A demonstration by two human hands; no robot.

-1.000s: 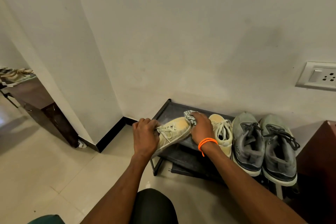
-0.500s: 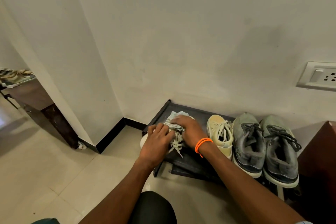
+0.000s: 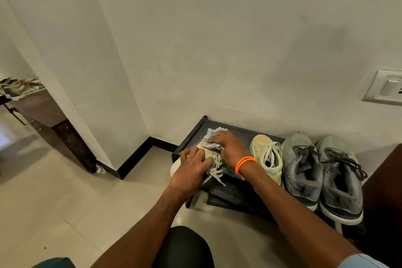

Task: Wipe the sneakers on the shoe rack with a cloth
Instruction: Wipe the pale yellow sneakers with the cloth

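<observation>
While the cream-yellow canvas sneaker with pale laces [image 3: 212, 164] was pinned near the left end of the rack, it was steadied by the left hand [image 3: 191, 167], whose fingers were laid over its side and curled lightly against it. Just beyond, the crumpled pale grey-green cloth [image 3: 214, 137] was pressed onto the shoe's upper by the right hand [image 3: 228, 144], fingers spread flat over the wad; an orange band [image 3: 244, 164] was worn at that wrist.

A second before, the same sneaker had been held tipped on its side with the cloth bunched at its toe; since then it had been turned and brought down under both hands, and the cloth had been drawn across the top. From this it was judged that wiping of the first shoe was under way, with little of the task finished.

Beside the right wrist, the matching cream-yellow sneaker [image 3: 266, 155] was left standing on the black metal shoe rack [image 3: 195, 130], and next to it a pair of grey mesh sneakers with dark laces [image 3: 322, 172] was set, apparently not yet wiped. The rack was placed against an off-white plastered wall [image 3: 217, 39], in a corner edged by black skirting [image 3: 134, 159]. Pale floor tiles [image 3: 65, 202] were spread to the left, a dark wooden cabinet [image 3: 50, 113] was seen beyond the corner, and a white switch-and-socket plate [image 3: 385, 87] was fixed at the right.
</observation>
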